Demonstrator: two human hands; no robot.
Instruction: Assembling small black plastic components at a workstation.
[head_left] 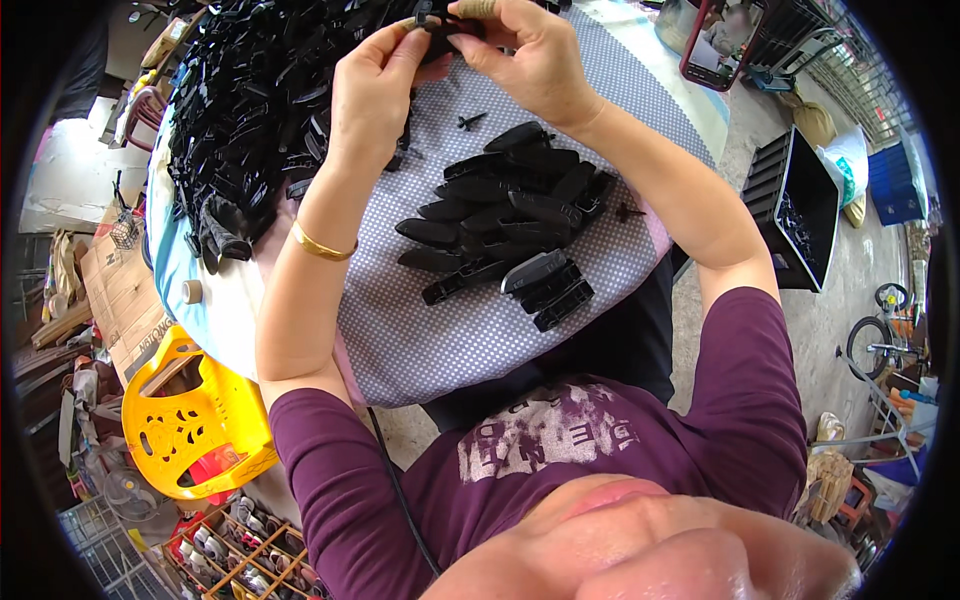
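Note:
At the top edge, my left hand (378,90) and my right hand (535,65) meet, both pinching a small black plastic part (452,38). Its exact kind is hard to tell, as fingers and the picture's edge hide some of it. A tan wrap covers a fingertip of my right hand. Below my hands, a stack of long, rounded black plastic pieces (520,205) lies on the dotted tablecloth (420,350). Left of my left hand spreads a big heap of loose black plastic parts (250,110). One tiny black piece (471,120) lies apart, between hands and stack.
A phone (722,40) stands at the table's far right. On the floor to the right is a black crate (795,210) with dark parts inside. A yellow plastic chair (195,420) is at the left, by a small round tan object (192,291) on the table.

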